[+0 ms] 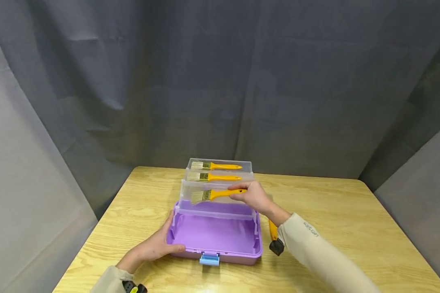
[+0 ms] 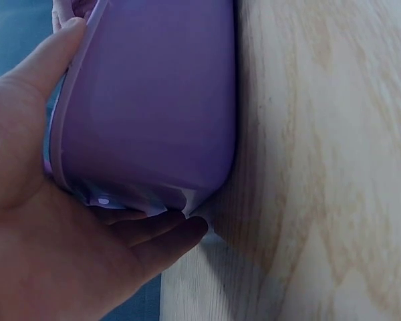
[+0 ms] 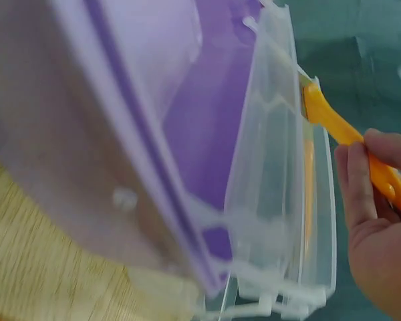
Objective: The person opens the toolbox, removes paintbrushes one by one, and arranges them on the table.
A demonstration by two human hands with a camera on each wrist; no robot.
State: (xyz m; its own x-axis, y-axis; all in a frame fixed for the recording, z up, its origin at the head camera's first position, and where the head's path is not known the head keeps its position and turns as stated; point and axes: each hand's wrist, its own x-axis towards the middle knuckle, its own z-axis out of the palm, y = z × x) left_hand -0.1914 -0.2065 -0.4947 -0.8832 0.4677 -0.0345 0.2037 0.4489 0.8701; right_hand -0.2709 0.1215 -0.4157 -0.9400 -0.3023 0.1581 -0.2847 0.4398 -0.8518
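Note:
A purple storage box [image 1: 214, 232] with a light blue latch stands with its clear trays [image 1: 220, 205] raised in tiers at the back. My left hand [image 1: 155, 244] holds the box's left side, thumb on the front rim; the left wrist view shows its fingers [image 2: 167, 244] bent round the box's end. My right hand [image 1: 254, 197] pinches the handle end of a yellow paintbrush [image 1: 220, 194] over the lowest tray, bristles pointing left. Two similar paintbrushes lie in the trays behind, a middle paintbrush [image 1: 223, 178] and a top paintbrush [image 1: 225, 166].
Right of the box, a yellow handle [image 1: 273, 230] lies on the wooden table [image 1: 326, 219], partly hidden by my right forearm. A black device [image 1: 276, 247] is beside my right sleeve. Dark grey cloth [image 1: 220, 81] hangs behind the table.

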